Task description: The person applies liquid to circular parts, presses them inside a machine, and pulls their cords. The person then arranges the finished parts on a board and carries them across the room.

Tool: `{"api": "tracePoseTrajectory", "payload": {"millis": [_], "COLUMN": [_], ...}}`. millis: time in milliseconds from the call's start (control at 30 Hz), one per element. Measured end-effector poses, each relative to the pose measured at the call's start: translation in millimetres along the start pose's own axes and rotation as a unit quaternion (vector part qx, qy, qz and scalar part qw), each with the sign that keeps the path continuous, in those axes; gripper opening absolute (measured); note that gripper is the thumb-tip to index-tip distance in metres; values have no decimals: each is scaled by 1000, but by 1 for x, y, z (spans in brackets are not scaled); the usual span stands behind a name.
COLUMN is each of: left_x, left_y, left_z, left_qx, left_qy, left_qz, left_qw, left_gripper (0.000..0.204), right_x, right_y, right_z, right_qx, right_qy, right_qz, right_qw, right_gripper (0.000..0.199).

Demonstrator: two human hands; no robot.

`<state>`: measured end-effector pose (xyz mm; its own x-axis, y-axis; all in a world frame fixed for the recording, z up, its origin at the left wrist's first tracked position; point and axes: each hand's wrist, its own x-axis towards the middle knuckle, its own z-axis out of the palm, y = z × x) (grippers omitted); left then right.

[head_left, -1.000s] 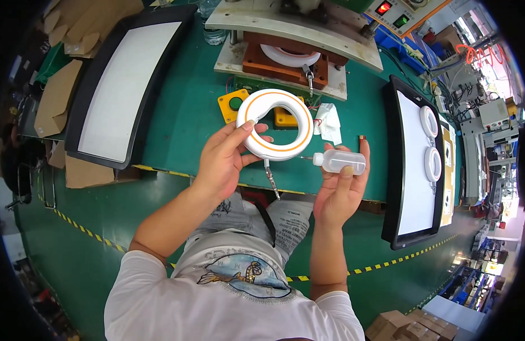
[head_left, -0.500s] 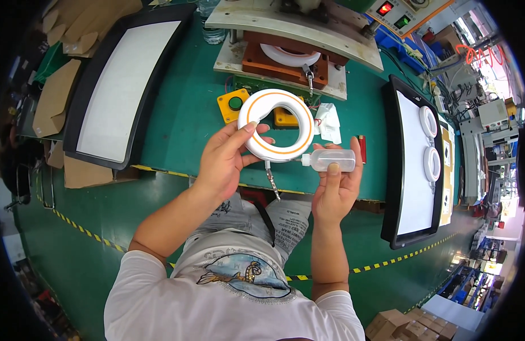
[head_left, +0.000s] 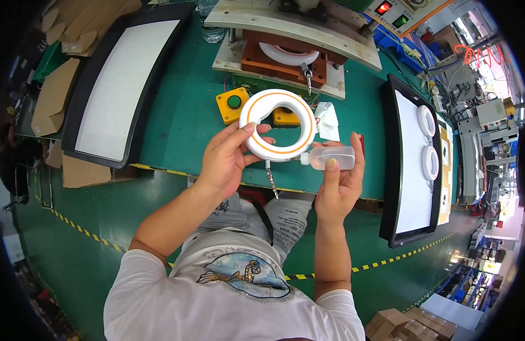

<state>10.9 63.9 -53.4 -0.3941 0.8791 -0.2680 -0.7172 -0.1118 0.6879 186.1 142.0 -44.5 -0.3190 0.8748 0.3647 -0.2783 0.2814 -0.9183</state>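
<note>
1. Far left: cardboard pieces (head_left: pixel 55 94) are lying at the edge of the green surface (head_left: pixel 188 125); the dark rim of the view is cutting off what sits beyond them.
2. A long black-framed tray (head_left: pixel 123 82) with a white inside is lying slantwise on the surface, left of the hands.
3. The left hand (head_left: pixel 225 156) is holding a white ring (head_left: pixel 278 125) with an orange line round its face. Its grip is pinching the ring's lower left rim, thumb on the face, the other fingers hidden behind.
4. The ring is being held above the surface, face turned up toward the camera. A thin stem (head_left: pixel 271 181) is hanging from its bottom edge, long axis running down and slightly right, tip toward the person's lap.
5. The ring is partly covering a yellow box with a green button (head_left: pixel 233 103); a second yellow box behind it is mostly hidden.
6. Above, a press fixture (head_left: pixel 285 59) is carrying another white ring, its top cut off by the frame.
7. The right hand (head_left: pixel 336 182) is gripping a small clear bottle (head_left: pixel 329 158), thumb pressing across its front, fingers closing behind. The bottle is lying level, nozzle pointing left and touching the ring's lower right rim. Its contents are hard to make out.
8. Right: a second black tray (head_left: pixel 410 165) is holding two white rings (head_left: pixel 428 142).
</note>
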Motion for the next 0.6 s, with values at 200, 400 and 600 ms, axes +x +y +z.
{"api": "tracePoseTrajectory", "payload": {"millis": [200,400,600], "left_x": [0,1,3], "left_y": [0,1,2], "left_z": [-1,0,-3], "left_qx": [-9,-7,-5], "left_qy": [-3,-1,11], "left_qz": [0,2,-4], "left_qw": [1000,1000,1000], "left_gripper": [37,37,38], "right_x": [0,1,0], "right_y": [2,2,-7], "right_z": [0,-1,-9], "right_qx": [-1,1,56], "right_qy": [5,-2,28], "right_qz": [3,6,23], "right_qw": [1000,1000,998], "right_gripper": [52,52,55]}}
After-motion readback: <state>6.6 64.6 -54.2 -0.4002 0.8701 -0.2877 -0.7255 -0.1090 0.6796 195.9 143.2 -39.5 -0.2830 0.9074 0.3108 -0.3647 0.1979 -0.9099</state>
